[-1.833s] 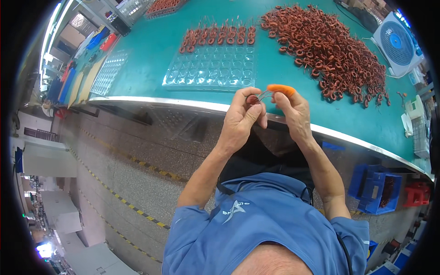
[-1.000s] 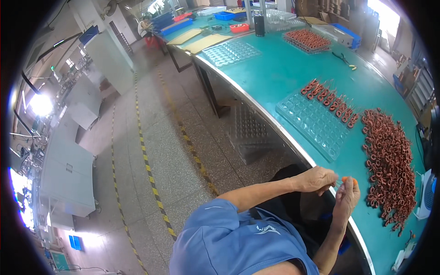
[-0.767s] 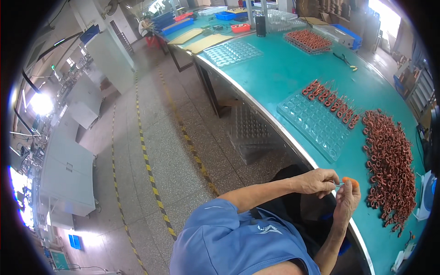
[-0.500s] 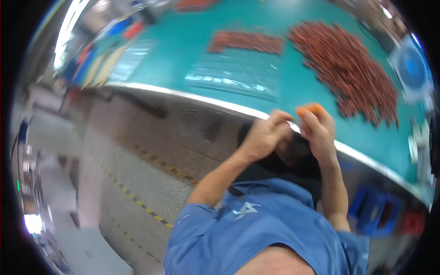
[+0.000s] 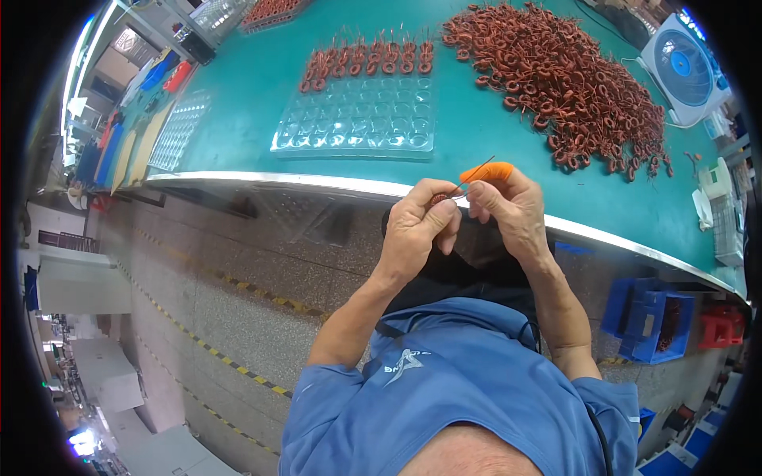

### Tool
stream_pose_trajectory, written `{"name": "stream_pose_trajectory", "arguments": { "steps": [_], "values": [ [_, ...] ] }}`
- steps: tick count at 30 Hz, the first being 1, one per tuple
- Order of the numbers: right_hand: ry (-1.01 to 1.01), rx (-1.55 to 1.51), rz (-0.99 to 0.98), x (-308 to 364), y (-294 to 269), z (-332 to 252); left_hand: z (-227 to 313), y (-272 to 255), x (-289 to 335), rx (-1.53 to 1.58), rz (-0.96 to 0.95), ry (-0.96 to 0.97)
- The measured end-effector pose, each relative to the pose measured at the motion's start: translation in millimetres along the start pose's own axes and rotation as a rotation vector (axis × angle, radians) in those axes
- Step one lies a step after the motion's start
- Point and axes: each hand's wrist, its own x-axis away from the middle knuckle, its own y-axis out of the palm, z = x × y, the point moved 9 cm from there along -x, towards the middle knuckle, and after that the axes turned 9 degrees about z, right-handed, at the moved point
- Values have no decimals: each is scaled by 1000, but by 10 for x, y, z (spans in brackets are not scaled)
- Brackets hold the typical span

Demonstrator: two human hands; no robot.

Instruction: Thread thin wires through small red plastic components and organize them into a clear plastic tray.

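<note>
My left hand (image 5: 417, 226) pinches a small copper wire coil (image 5: 439, 199) just off the table's near edge. My right hand (image 5: 508, 206), an orange cot on its forefinger, grips the coil's thin wire lead (image 5: 475, 173), which sticks up to the right. Both hands meet over my lap. On the green table (image 5: 238, 103) lies a clear blister tray (image 5: 357, 127) with a row of coils (image 5: 369, 59) along its far side. A large heap of copper coils (image 5: 563, 79) spreads to the right of it.
A small white and blue fan (image 5: 683, 67) stands at the table's far right. More clear trays (image 5: 178, 131) and coloured bins lie at the left end. Blue crates (image 5: 647, 317) and a red one (image 5: 718, 329) sit on the floor under the table, right.
The view swung from the left side of the room back over the table. My hands stay together on the coil; the wire lead now shows between them.
</note>
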Motion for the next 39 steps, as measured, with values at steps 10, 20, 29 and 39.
{"name": "stream_pose_trajectory", "arguments": {
  "steps": [10, 20, 29, 39],
  "values": [
    [-94, 65, -2, 12, -26, -71, -134, 118, -12, 178, -84, -184],
    [-73, 152, 229, 23, -270, 5, -65, 6, -99, -29, 26, -56],
    [202, -93, -2, 11, -78, 185, 481, 265, -108, -674, -238, 401],
    [-308, 414, 212, 190, -71, -275, 447, 200, -182, -776, -282, 202]
  ]
}}
